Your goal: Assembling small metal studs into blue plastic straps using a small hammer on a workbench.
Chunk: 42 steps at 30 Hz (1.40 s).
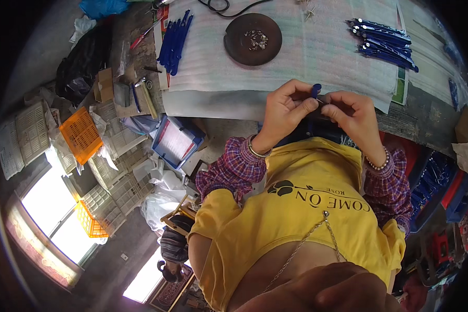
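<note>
My left hand (290, 106) pinches a slim dark-blue plastic piece (315, 90) upright between thumb and fingers, just past the table's near edge. My right hand (351, 112) meets it from the other side. Its thumb and forefinger are closed at a thin, shiny bit beside the blue piece, too small to name. On the table ahead stands a round brown dish (235, 49) with small metal parts (257, 40) heaped in its middle. Long blue pieces (175, 42) lie in a row to its left. Another bundle of blue pieces with shiny ends (384, 44) lies at the right.
Pale sheeting (307, 57) covers the table. A cardboard box (103, 85) and loose tools sit at its left end. Blue bins (178, 140) stand beside me on the left, with more bins (426, 182) on the right. Orange (81, 136) and white crates lie farther left. Another person (174, 244) is behind.
</note>
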Each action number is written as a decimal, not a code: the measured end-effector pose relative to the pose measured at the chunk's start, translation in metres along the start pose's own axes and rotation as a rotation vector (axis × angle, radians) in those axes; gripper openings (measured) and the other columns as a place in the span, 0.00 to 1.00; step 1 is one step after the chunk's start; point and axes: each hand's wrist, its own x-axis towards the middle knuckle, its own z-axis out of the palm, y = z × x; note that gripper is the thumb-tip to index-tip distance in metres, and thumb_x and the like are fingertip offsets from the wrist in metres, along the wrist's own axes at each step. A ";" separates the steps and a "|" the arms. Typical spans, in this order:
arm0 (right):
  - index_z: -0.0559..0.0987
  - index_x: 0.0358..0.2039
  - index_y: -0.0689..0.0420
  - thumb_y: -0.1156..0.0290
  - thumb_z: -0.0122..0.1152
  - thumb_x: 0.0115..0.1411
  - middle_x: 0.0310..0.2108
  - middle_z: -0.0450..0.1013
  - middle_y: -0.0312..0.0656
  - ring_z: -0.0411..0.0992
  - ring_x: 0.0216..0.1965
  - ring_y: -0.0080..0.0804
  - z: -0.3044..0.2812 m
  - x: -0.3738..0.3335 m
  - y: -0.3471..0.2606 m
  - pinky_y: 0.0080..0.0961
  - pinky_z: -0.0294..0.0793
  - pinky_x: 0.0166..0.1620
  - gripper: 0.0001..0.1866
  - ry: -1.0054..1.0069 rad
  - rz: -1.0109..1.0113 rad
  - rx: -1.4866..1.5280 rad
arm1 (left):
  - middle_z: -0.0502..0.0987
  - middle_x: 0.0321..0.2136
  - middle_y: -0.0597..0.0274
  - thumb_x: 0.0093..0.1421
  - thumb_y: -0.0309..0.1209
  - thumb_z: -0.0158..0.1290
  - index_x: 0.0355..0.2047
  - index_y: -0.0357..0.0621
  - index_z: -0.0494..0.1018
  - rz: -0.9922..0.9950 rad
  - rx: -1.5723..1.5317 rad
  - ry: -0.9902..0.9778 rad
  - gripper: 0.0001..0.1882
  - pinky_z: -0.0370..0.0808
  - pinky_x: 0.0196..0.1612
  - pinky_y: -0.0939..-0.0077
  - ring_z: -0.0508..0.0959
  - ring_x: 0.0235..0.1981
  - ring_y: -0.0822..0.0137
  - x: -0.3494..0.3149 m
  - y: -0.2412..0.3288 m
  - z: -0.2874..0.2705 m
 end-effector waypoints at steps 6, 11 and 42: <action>0.78 0.34 0.65 0.80 0.62 0.54 0.25 0.74 0.32 0.69 0.25 0.15 0.006 -0.001 0.008 0.12 0.68 0.29 0.06 0.078 -0.070 -0.038 | 0.78 0.33 0.59 0.59 0.23 0.55 0.43 0.35 0.71 -0.018 -0.001 -0.033 0.12 0.66 0.26 0.89 0.71 0.26 0.81 0.000 -0.002 0.000; 0.79 0.31 0.65 0.80 0.62 0.53 0.23 0.72 0.32 0.68 0.24 0.15 0.009 0.002 0.009 0.12 0.66 0.28 0.05 0.142 -0.073 0.072 | 0.77 0.33 0.60 0.59 0.22 0.53 0.48 0.36 0.67 -0.108 -0.033 -0.021 0.16 0.66 0.25 0.89 0.72 0.27 0.80 -0.003 -0.002 0.001; 0.77 0.38 0.66 0.77 0.59 0.59 0.40 0.72 0.37 0.71 0.38 0.20 0.000 -0.010 -0.006 0.14 0.70 0.41 0.08 -0.004 -0.002 0.350 | 0.75 0.33 0.61 0.59 0.28 0.55 0.41 0.42 0.69 -0.297 -0.412 -0.031 0.11 0.69 0.27 0.84 0.74 0.30 0.72 -0.005 -0.003 -0.010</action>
